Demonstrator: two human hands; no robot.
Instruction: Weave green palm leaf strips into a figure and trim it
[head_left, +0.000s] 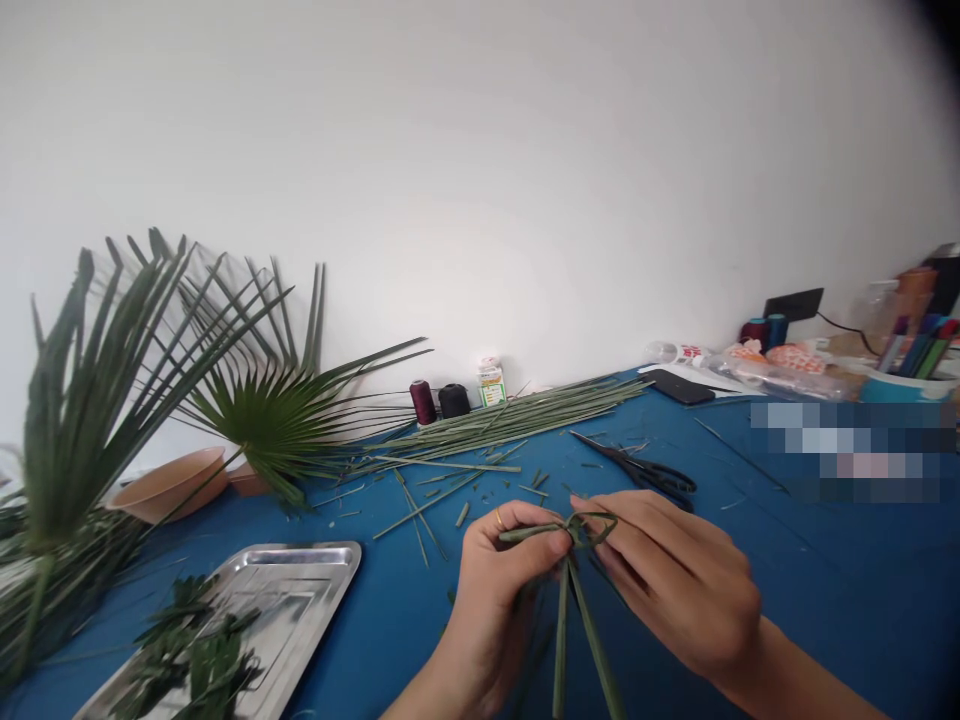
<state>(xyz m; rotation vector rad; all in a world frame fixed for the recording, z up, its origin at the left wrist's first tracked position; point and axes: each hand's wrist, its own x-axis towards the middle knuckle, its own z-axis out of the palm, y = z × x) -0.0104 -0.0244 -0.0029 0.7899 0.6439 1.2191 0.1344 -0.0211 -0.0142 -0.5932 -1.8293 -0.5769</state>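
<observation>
Between my two hands is a small weave of green palm leaf strips (562,620), with loops at its top and long ends hanging down toward me. My left hand (499,590) pinches the folded strips between thumb and forefinger; a ring shows on one finger. My right hand (679,575) has its fingers closed at the right-hand loop of the strip, with the fingertips partly hidden behind the leaf. Beyond my right hand lie black-handled scissors (649,472), their blades pointing away to the left.
At left, a metal tray (334,580) bears woven leaf pieces (202,660). Fan palm leaves (262,420) and a peach basin (176,485) stand behind it. Cut strips (510,415), thread spools (422,402) and a small box (491,382) line the wall. A phone (679,386) and pens (919,345) lie right.
</observation>
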